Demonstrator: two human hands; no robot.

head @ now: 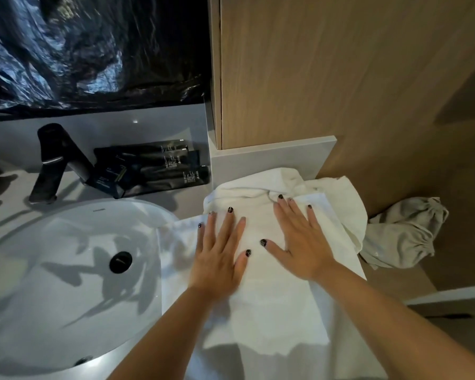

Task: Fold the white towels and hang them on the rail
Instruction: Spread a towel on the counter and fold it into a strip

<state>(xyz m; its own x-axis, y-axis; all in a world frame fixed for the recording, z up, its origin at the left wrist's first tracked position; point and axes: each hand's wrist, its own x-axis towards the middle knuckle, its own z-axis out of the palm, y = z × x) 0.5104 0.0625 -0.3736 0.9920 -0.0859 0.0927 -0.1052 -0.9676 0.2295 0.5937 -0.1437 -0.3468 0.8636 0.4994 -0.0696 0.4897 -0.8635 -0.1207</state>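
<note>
A white towel (274, 311) lies folded lengthwise on the counter to the right of the sink, its near end hanging toward me. My left hand (220, 253) presses flat on its left half with fingers straight and spread. Beside it, my right hand (299, 239) also lies flat on the towel, fingers pointing away from me. A second, crumpled white towel (337, 198) is bunched behind and to the right of the flat one. No rail is in view.
A white oval sink (52, 270) with a black drain fills the left. A black faucet (55, 163) and several dark toiletry tubes (154, 168) sit behind it. A wooden panel (340, 78) rises at the right, with a grey cloth bag (403, 234) beside the towels.
</note>
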